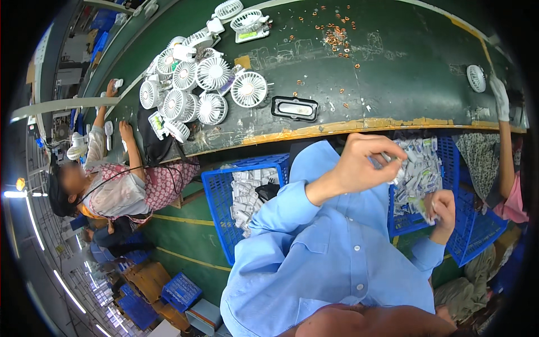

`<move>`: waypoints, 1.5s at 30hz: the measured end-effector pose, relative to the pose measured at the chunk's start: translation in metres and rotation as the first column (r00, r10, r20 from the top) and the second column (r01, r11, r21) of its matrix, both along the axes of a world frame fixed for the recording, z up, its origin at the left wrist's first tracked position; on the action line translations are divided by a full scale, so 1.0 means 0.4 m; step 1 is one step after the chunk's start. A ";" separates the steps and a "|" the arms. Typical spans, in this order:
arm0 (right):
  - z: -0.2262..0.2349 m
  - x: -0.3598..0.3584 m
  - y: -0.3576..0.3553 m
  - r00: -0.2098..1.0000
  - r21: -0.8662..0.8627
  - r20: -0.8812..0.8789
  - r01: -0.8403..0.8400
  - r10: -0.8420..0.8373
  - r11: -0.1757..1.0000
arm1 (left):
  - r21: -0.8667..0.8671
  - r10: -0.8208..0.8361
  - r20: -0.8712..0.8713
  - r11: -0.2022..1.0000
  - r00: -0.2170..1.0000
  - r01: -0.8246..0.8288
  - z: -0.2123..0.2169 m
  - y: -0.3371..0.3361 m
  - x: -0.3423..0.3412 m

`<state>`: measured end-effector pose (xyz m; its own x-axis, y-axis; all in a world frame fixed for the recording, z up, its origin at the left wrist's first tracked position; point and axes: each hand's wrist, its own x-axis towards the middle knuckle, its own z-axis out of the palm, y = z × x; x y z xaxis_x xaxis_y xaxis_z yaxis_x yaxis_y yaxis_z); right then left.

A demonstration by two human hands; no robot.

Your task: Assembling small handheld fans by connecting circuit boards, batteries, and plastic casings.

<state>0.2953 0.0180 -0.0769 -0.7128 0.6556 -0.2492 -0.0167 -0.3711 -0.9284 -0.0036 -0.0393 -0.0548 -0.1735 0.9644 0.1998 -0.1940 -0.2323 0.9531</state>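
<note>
My left hand [362, 163] is raised in front of my chest, just off the bench edge. Its thumb and forefinger are pinched on something small that I cannot make out. Lower and to the right, my right hand [443, 208] is closed on a small whitish part with a yellow-green patch [421, 208]. Behind both hands, a blue basket [403, 229] holds many small white plastic parts [418, 168]. On the bench ahead lies a black rectangular fixture with a pale piece inside [295, 108].
White handheld fans [212, 73] are heaped on the green bench [404, 95], left of scattered copper-coloured rings [338, 38]. Another blue basket [218, 210] of white parts stands to my left. One co-worker [120, 191] sits at left; a gloved hand [498, 95] reaches in at right beside a fan [476, 78].
</note>
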 end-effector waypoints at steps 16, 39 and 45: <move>-0.063 -0.298 -0.072 0.972 0.099 -0.182 0.169 -0.149 0.981 | -0.016 -0.057 0.611 0.996 0.790 0.084 0.024 0.053 0.040; -0.200 -0.081 0.547 0.515 0.944 0.095 -0.317 -0.852 -0.086 | 0.293 0.562 -0.827 0.458 0.017 -0.839 -0.090 -0.088 -0.797; -0.269 0.001 0.720 0.463 0.947 0.126 -0.319 -0.878 -0.032 | 0.047 0.817 -0.317 0.521 0.481 -0.852 0.037 -0.055 -0.753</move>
<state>0.2957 0.3058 -0.1846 -0.3324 0.7238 0.6046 0.8786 0.4707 -0.0805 -0.3048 -0.0613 -0.0400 -0.8649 0.4096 0.2900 0.2988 -0.0439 0.9533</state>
